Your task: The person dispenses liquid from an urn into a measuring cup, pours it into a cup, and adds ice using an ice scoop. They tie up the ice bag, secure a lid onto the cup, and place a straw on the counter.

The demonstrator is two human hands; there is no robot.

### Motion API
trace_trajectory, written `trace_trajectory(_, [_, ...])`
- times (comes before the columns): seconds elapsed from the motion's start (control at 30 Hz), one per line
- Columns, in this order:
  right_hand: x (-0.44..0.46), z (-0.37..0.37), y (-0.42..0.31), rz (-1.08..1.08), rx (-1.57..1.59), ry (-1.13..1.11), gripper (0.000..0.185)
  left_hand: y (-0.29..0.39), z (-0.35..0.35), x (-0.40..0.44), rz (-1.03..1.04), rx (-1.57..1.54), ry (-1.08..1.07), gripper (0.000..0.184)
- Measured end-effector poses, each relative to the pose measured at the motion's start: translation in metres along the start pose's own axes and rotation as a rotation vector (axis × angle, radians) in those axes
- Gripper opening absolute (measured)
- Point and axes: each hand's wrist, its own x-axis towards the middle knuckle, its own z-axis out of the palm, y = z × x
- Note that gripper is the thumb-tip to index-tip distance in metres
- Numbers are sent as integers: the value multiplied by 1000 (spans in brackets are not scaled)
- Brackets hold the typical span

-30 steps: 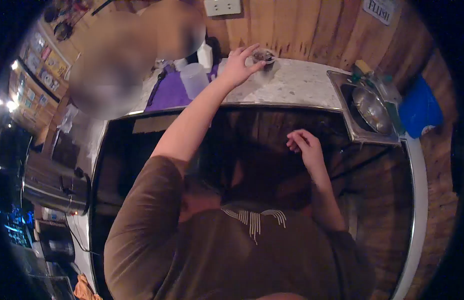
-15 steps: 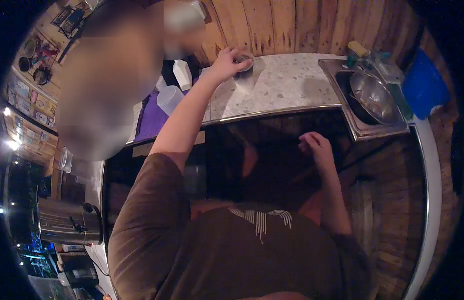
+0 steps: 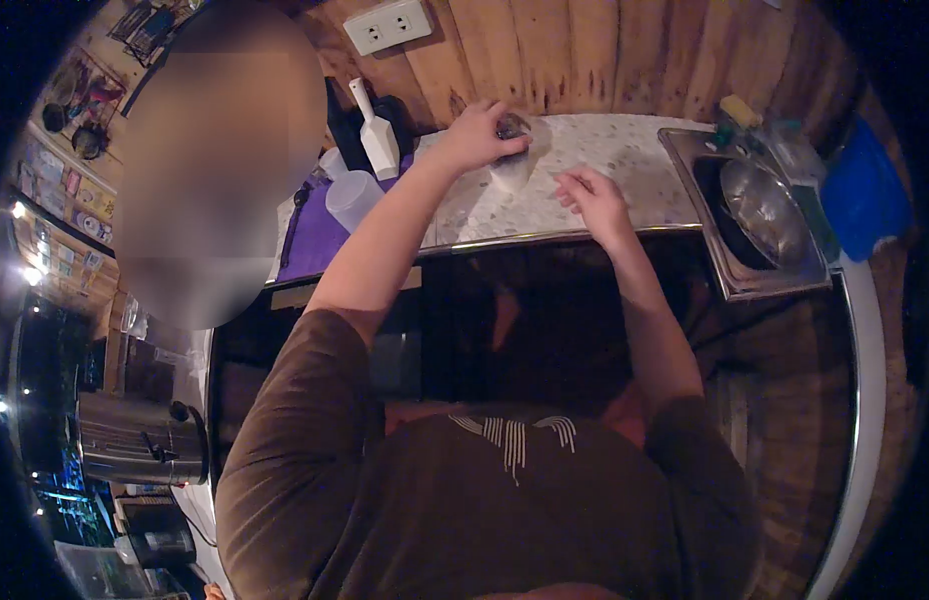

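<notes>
At the back of the speckled counter (image 3: 575,150), my left hand (image 3: 480,138) is wrapped round the upper part of a small clear cup (image 3: 509,172). The cup looks dark at the top and pale lower down; its exact contents cannot be made out. My right hand (image 3: 597,200) hovers near the counter's front edge, to the right of the cup and apart from it. Its fingers are loosely bent and partly spread, with nothing visible in them.
Left of my forearm, a translucent plastic cup (image 3: 353,203) and a white scoop (image 3: 378,140) are on a purple mat (image 3: 307,240). Right of the counter is a sink (image 3: 725,285) with a steel bowl (image 3: 765,210). Another person (image 3: 220,150) is at the left.
My right hand has risen from below the counter's front edge up towards the cup. My left hand stays on the cup. The view has shifted slightly, showing more wall.
</notes>
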Motion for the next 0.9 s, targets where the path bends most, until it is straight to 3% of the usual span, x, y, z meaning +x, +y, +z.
trace_trajectory(0.13, [18, 12, -3, -27, 65, -12, 21, -3, 4, -1, 16, -99, 86, 71])
trace_trajectory(0.17, [18, 14, -3, -19, 103, -16, 22, -12, 11, -1, 101, -81, 174, 72])
trace_trajectory(0.23, [19, 9, 24, -220, 152, -28, 22, -13, 11, 0, 33, -83, 241, 72])
trace_trajectory(0.27, [7, 11, 6, -108, 52, 60, 21, -7, 3, -4, 44, -87, 303, 72])
trace_trajectory(0.33, [-7, 7, 6, -178, 4, 100, 22, 16, -18, -23, 16, -51, 362, 68])
trace_trajectory(0.37, [-24, 9, -10, -86, 64, 86, 20, 19, -17, -34, 118, -196, 505, 62])
trace_trajectory(0.4, [-42, 20, -21, -110, 91, 152, 19, 31, -26, -55, 180, -235, 483, 56])
trace_trajectory(0.43, [-53, 23, -19, -71, 121, 69, 20, 51, -38, -81, 145, -307, 400, 60])
trace_trajectory(0.47, [-72, 37, -36, -28, 152, 0, 20, 62, -30, -107, 365, -341, 625, 63])
trace_trajectory(0.5, [-85, 50, -37, -67, 75, -77, 21, 76, -32, -144, 369, -408, 618, 62])
trace_trajectory(0.6, [-115, 103, -41, -40, 116, -452, 22, 105, -49, -261, 163, -302, 492, 66])
trace_trajectory(0.7, [-136, 163, -19, 75, -28, -955, 22, 116, -51, -373, -180, -321, 531, 66])
trace_trajectory(0.8, [-175, 228, -15, 287, -30, -1235, 24, 140, -48, -470, -593, -301, 541, 73])
trace_trajectory(0.9, [-217, 287, -12, 462, -16, -1473, 26, 174, -56, -535, -855, -214, 462, 78])
